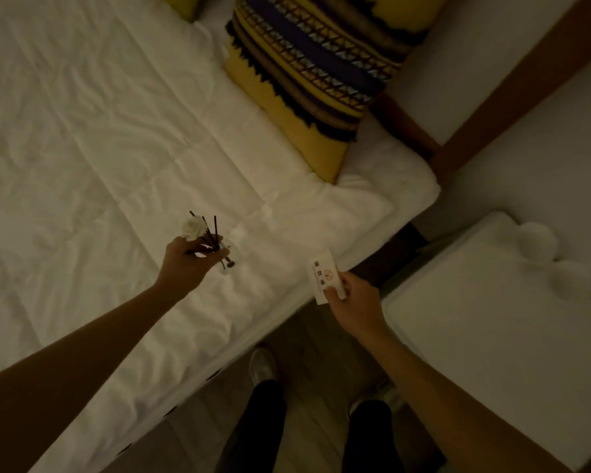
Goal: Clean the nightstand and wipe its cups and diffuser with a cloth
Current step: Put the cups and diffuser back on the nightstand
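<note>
The dim room showed a white bed point(123, 138) beside a white nightstand point(485, 336) bearing two pale cups point(539, 245). Your left hand point(188, 261) gripped the diffuser point(215, 249) by its reeds, above the bed. Your right hand point(352, 298) pinched a white card point(326, 278), between bed and nightstand.

Left hand point(188, 257) and right hand point(350, 297) both gripping.

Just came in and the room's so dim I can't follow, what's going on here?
A person stands between the bed and the nightstand. The left hand holds the diffuser over the bed; the right hand holds a small white card near the bed's edge. Two cups sit on the nightstand. No cloth is visible.
</note>
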